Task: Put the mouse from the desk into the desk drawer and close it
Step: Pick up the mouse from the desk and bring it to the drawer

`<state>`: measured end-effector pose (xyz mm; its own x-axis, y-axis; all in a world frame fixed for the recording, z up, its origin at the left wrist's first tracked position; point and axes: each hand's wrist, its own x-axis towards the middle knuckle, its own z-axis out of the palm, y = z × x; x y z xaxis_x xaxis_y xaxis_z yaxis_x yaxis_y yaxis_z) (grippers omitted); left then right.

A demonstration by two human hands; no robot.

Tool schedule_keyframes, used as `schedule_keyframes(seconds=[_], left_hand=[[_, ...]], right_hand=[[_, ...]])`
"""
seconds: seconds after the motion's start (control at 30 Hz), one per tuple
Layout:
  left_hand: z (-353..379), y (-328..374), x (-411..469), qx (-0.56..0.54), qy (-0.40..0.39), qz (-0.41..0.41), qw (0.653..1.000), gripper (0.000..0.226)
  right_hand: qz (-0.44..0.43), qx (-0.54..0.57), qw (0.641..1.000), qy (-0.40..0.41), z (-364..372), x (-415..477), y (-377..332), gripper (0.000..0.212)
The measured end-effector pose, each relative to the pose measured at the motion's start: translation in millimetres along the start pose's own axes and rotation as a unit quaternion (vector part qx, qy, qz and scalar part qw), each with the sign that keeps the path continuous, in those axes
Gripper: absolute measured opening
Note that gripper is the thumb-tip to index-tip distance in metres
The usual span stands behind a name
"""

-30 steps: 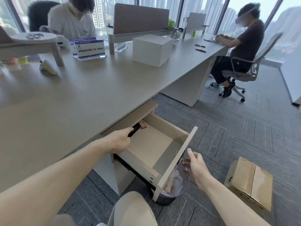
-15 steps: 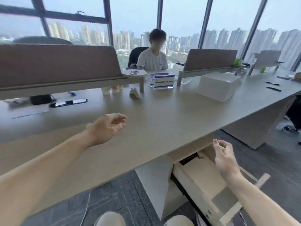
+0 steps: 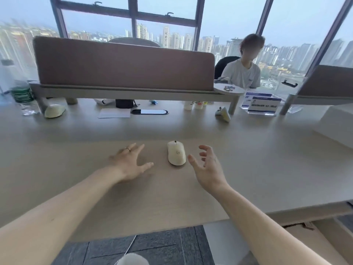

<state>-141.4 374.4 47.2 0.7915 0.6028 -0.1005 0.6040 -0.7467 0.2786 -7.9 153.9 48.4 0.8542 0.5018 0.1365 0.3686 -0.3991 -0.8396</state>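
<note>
Just one mouse (image 3: 176, 153), two empty hands: left hand (image 3: 128, 163), right hand (image 3: 208, 167)

Mouse (image 3: 176, 153) on desk (image 3: 267, 159), between left hand (image 3: 129, 163) and right hand (image 3: 207, 167)

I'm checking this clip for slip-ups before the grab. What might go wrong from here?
1. The right hand is open beside the mouse, not yet touching; a loose grip on its smooth, rounded shell might let it slip.
2. The drawer shows only at the lower right edge, so the drop may be poorly aimed.
3. The left hand lies spread flat close to the mouse and might nudge it.
</note>
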Motion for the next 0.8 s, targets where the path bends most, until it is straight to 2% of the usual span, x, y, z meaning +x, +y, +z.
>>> schedule_keyframes(seconds=[0.1,0.23,0.3,0.4,0.57,0.8], left_hand=[[9,-6,11,0.013,-0.006,-0.006,1.000,0.091],[22,-4,19,0.024,0.015,-0.008,1.000,0.092],[28,-1,21,0.043,0.032,-0.012,0.999,0.092],[32,-2,24,0.052,0.044,-0.012,0.998,0.093],[34,-3,27,0.060,0.052,-0.011,0.997,0.094],[33,-2,25,0.044,0.052,-0.007,0.998,0.094]], right_hand=[[-0.006,-0.022,1.000,-0.020,32,16,-7,0.069],[-0.008,-0.060,0.998,-0.001,59,39,-15,0.090],[-0.005,-0.073,0.997,0.005,71,51,-17,0.093],[-0.015,-0.099,0.995,0.009,86,61,-15,0.090],[-0.056,-0.131,0.990,0.021,94,63,-7,0.072],[-0.060,-0.096,0.993,0.037,58,44,-6,0.072]])
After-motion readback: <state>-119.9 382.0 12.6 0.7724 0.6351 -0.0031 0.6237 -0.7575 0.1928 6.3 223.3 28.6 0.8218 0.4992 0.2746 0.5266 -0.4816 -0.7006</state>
